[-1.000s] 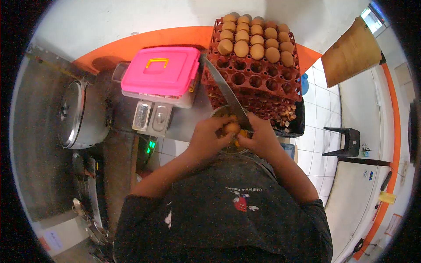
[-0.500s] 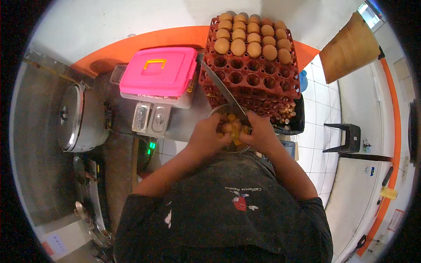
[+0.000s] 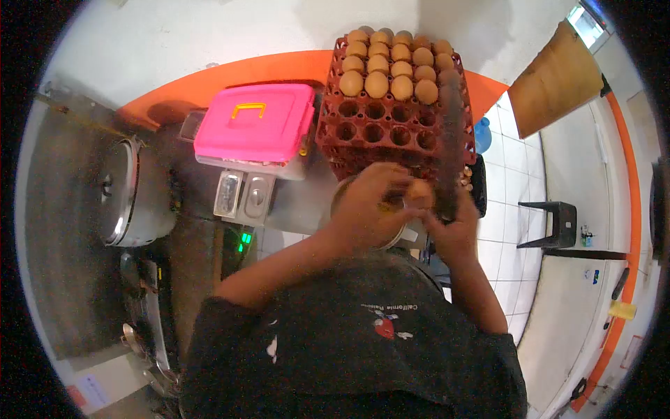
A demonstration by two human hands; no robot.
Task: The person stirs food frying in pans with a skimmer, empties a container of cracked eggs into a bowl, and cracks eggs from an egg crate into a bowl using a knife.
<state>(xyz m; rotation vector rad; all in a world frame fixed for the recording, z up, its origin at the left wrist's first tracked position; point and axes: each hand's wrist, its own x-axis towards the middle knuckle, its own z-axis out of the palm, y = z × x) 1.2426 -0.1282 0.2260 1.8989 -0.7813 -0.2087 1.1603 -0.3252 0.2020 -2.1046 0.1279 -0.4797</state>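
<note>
My right hand (image 3: 457, 227) is closed round the handle of a large knife (image 3: 450, 136). Its blade points up and away, smeared by motion, in front of the egg trays' right side. My left hand (image 3: 370, 202) is curled over a metal bowl (image 3: 338, 198), with a brown eggshell (image 3: 419, 191) at its fingertips, close to my right thumb. Most of the bowl and its contents are hidden behind my left hand. Beyond the hands rises a stack of red egg trays (image 3: 373, 152), with several brown eggs (image 3: 377, 85) in the back rows of the top one.
A pink-lidded box (image 3: 255, 122) and small metal containers (image 3: 257, 197) stand left of the bowl. Farther left is a big lidded pot (image 3: 139, 195). A black bin (image 3: 477, 187) with eggshells sits right of the trays. A black stool (image 3: 555, 223) stands on the tiled floor.
Both hands have moved right and apart from the bowl's middle, the left one now covering it. The knife has swung from leaning left to nearly upright on the right.
</note>
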